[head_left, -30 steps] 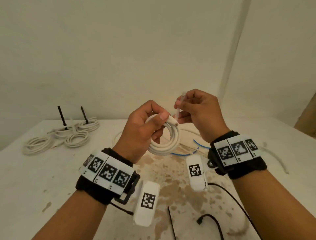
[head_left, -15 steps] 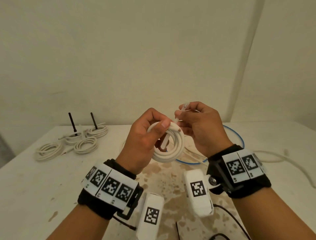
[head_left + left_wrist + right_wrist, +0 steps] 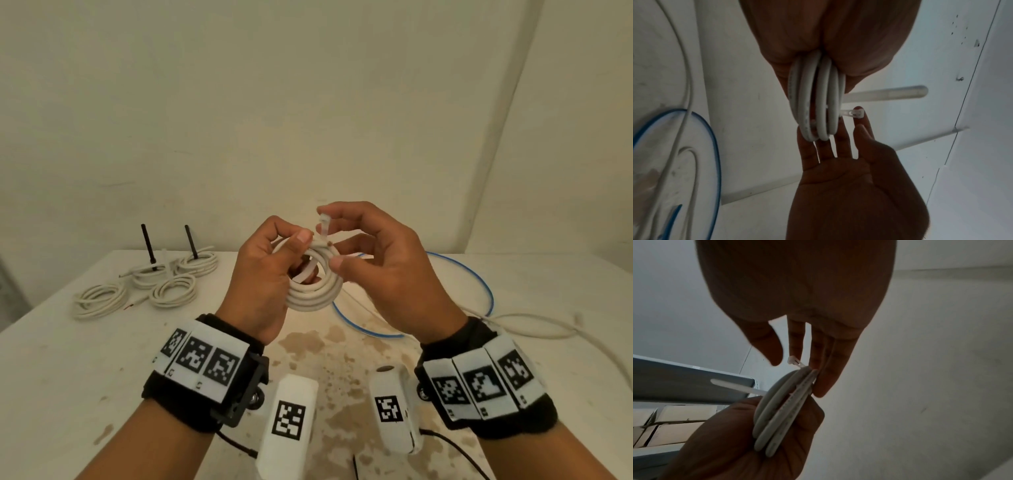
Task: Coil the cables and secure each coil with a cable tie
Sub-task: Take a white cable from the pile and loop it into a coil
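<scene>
The left hand (image 3: 263, 274) holds a coil of white cable (image 3: 317, 287) up above the counter (image 3: 68, 359), its thumb and fingers clamped on the bundled turns; the left wrist view shows the loops squeezed edge-on between them. A white cable tie (image 3: 322, 226) is threaded through the middle of the coil: its head end stands up at the top of the loops, and its long tail (image 3: 885, 95) sticks out on the far side.

The right hand (image 3: 383, 270) sits just beside the coil with its fingers spread and nearly straight. The fingertips (image 3: 859, 112) touch the tie's head, but they do not appear to pinch it.

Judged from this, the coiling of this cable is done and the tying step is in hand: the tie is through the coil but not closed. The next move calls for bringing the tail round the turns, feeding its tip into the head's slot and pulling it snug, while the left hand keeps the loops from springing apart.

Four white coils (image 3: 161, 284) lie at the counter's far left, two showing upright black tie tails. A loose blue cable (image 3: 472, 291) and another white one (image 3: 534, 325) lie uncoiled at the right.
</scene>
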